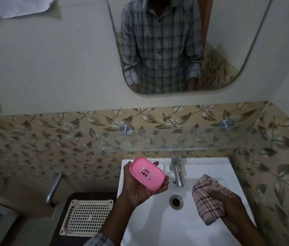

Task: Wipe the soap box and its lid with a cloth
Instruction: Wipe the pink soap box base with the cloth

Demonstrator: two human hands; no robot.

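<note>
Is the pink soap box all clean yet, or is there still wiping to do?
No wiping is under way here. The left hand holds the pink soap box above the sink. The right hand grips the folded cloth, apart from the box. No separate lid is in view, so wiping both looks still to do; whether any was done earlier I cannot tell.

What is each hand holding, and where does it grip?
Left hand cradles the pink soap box from underneath; right hand clutches the bunched checked cloth along its right side.
</note>
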